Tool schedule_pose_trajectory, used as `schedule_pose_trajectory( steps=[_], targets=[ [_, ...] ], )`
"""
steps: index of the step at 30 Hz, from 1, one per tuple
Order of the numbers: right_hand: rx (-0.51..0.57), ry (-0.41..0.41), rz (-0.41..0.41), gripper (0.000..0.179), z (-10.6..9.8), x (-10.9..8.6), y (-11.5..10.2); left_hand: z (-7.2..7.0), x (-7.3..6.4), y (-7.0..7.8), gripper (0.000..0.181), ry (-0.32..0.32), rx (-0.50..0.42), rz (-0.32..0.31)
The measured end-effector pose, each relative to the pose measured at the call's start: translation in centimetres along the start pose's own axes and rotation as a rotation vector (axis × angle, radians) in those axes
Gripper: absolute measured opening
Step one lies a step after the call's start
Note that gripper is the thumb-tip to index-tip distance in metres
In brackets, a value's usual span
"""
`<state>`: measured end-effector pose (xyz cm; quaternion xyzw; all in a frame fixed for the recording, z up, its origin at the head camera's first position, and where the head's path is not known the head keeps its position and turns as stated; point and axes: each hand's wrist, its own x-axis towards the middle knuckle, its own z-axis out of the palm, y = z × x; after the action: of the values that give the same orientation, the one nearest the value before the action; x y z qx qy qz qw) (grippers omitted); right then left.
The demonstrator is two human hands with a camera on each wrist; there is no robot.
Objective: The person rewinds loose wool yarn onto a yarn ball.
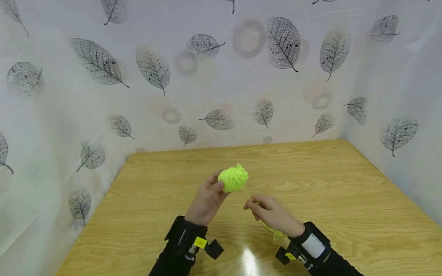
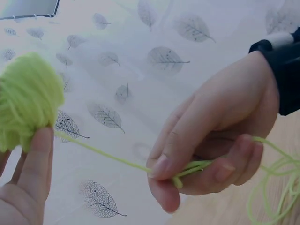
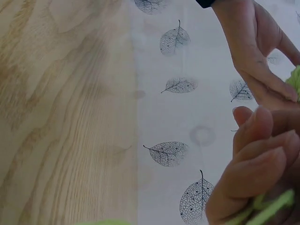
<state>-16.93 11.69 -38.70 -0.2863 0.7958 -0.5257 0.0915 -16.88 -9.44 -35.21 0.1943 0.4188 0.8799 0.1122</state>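
One yarn ball (image 1: 234, 179), uncropped: head view

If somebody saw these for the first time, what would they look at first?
Probably the bright yellow-green yarn ball, held in the person's left grip over the wooden table. A thin strand runs from it to the right grip. Behind, dark leaf prints dot the pale backdrop.

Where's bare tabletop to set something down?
Bare tabletop: right of the right hand, out to the leaf-print backdrop; left of the left hand, to the backdrop; and a strip beyond the yarn ball, to the back.
Crowded: front middle, with both hands, the yarn strand and loose loops.
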Motion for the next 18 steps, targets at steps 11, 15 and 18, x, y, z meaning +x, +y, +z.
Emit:
schedule_pose_trajectory(
  steps=[11,15,18],
  targets=[
    [-0.134,-0.148,-0.087,0.024,1.4,-0.6,-1.3,-0.4,1.0,-0.6,0.031,0.396,0.210,0.123],
    [-0.159,-0.199,-0.109,0.022,1.5,-1.0,-2.0,-1.0,1.2,-1.1,0.041,0.478,0.380,0.159],
    [-0.172,-0.230,-0.124,0.020,1.4,-1.5,-2.7,-1.5,1.4,-1.4,0.044,0.521,0.486,0.177]
  ],
)
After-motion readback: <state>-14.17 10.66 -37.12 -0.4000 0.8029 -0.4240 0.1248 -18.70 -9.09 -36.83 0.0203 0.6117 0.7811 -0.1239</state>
